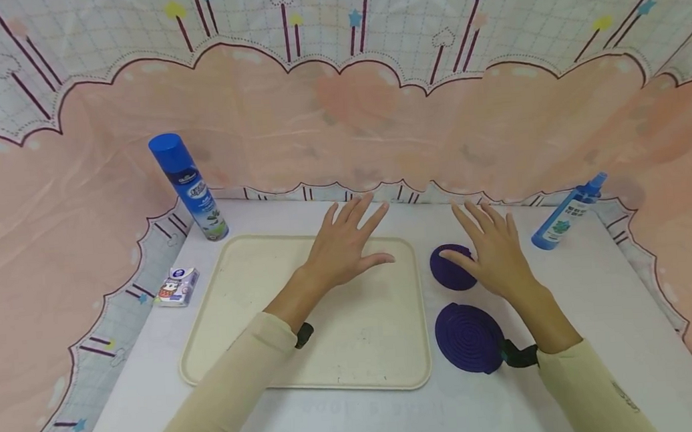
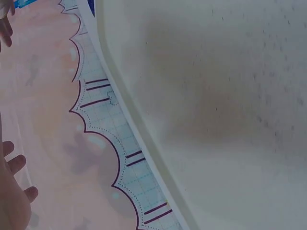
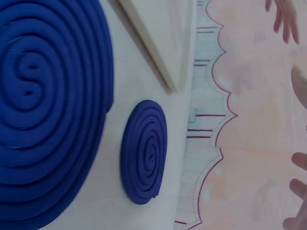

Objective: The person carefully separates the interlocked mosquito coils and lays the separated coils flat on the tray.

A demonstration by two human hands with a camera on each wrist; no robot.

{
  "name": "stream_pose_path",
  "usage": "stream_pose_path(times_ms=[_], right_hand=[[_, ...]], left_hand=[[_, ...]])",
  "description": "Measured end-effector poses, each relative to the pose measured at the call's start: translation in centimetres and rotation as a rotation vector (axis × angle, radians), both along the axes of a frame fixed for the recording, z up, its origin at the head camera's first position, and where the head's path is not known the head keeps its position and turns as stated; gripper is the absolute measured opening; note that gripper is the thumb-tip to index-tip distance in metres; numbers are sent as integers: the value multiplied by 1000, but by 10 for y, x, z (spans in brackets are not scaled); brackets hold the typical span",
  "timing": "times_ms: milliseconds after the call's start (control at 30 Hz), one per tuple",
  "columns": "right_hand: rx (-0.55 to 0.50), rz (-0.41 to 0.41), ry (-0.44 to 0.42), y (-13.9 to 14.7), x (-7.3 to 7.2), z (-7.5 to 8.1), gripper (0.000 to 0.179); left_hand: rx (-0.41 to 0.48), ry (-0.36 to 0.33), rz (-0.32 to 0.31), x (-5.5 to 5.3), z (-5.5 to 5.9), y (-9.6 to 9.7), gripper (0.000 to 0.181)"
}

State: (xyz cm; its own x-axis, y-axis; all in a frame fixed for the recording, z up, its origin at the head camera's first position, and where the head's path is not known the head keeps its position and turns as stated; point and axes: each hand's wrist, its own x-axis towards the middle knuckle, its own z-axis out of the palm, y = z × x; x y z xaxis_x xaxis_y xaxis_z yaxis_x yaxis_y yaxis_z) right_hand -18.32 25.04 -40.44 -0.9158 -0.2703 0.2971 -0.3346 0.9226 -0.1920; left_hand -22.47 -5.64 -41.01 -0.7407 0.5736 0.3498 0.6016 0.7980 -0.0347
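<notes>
My left hand (image 1: 341, 248) hovers over the far right part of a cream tray (image 1: 256, 316), fingers spread and holding nothing. To its right, my right hand (image 1: 498, 259) is also spread and holds nothing. Its thumb overlaps the smaller dark blue spiral coil (image 1: 449, 272) in the head view; whether it touches cannot be told. A larger dark blue spiral coil (image 1: 469, 338) lies nearer, below the right wrist. Both coils are flat and round, and the right wrist view shows the tight windings of the large coil (image 3: 72, 120) and the small coil (image 3: 144, 153).
Behind the tray's left corner stands a blue spray can (image 1: 196, 193). A small patterned packet (image 1: 177, 286) lies left of the tray. At the far right is a blue spray bottle (image 1: 566, 217). A patterned curtain (image 1: 292, 133) borders the white table (image 1: 597, 279).
</notes>
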Motion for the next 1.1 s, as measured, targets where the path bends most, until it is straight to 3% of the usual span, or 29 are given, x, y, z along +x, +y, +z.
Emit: stream_pose_path(times_ms=[333, 600, 867, 1000, 1100], right_hand=[[-44, 14, -68, 14, 23, -11, 85], [-79, -8, -78, 22, 45, -27, 84], [-117, -5, -87, 26, 58, -39, 82], [-129, -16, -106, 30, 64, -44, 79], [-156, -27, -166, 33, 68, -48, 77]], left_hand=[[66, -77, 0, 17, -9, 17, 93], [98, -132, -16, 32, -25, 39, 93], [149, -249, -29, 49, -39, 52, 92], [131, -310, -50, 59, -45, 61, 89], [99, -358, -75, 65, -47, 68, 87]])
